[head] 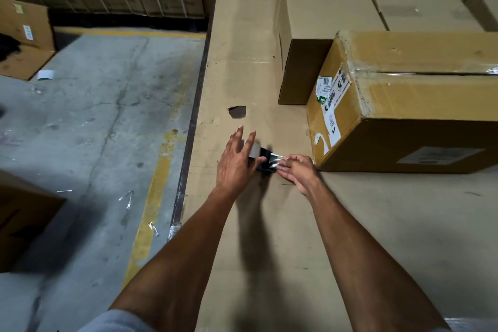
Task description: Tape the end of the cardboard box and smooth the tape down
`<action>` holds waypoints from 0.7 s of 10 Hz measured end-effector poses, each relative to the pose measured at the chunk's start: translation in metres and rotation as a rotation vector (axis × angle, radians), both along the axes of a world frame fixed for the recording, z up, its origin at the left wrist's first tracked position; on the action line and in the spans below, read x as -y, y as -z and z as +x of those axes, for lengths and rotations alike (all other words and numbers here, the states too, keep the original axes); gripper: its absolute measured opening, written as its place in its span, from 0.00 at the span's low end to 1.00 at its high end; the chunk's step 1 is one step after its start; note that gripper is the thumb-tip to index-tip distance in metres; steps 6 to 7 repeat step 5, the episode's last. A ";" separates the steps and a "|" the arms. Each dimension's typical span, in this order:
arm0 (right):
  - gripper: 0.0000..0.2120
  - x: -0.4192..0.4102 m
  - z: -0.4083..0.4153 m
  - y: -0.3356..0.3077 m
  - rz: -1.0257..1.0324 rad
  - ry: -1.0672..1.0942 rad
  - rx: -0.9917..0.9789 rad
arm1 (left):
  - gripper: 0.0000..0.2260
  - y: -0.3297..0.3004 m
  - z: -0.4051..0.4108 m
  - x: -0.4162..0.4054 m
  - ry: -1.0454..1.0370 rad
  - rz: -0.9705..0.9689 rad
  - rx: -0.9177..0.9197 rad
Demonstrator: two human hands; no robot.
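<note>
A dark tape dispenser (265, 159) with a roll of clear tape lies on the big flat cardboard surface (242, 48). My left hand (237, 160) rests over its left side, thumb against the roll and fingers spread. My right hand (295, 170) pinches the shiny free end of the tape (277, 159), drawn a short way out to the right. Just right of my hands stands the cardboard box (404, 105), its labelled end (332, 105) facing them. Clear tape runs along its top seam and over its end edge.
Stacked plain cartons (331, 8) stand behind the box. A torn hole (237, 111) marks the cardboard surface just beyond my hands. The surface's left edge (192, 121) drops to a concrete floor with a yellow line (153, 210), tape scraps and more boxes (24, 38).
</note>
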State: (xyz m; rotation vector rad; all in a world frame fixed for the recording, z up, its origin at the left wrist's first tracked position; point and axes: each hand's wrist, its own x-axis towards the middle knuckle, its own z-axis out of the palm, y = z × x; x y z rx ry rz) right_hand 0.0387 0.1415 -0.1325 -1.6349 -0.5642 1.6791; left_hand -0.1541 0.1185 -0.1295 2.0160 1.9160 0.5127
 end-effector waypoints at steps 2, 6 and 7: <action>0.19 -0.003 0.008 -0.010 -0.025 0.022 -0.057 | 0.35 -0.009 0.007 -0.002 -0.011 -0.066 -0.063; 0.17 0.003 0.003 -0.015 0.058 0.158 0.046 | 0.40 -0.015 0.013 0.020 -0.085 -0.089 -0.111; 0.17 0.003 0.003 -0.015 0.058 0.158 0.046 | 0.40 -0.015 0.013 0.020 -0.085 -0.089 -0.111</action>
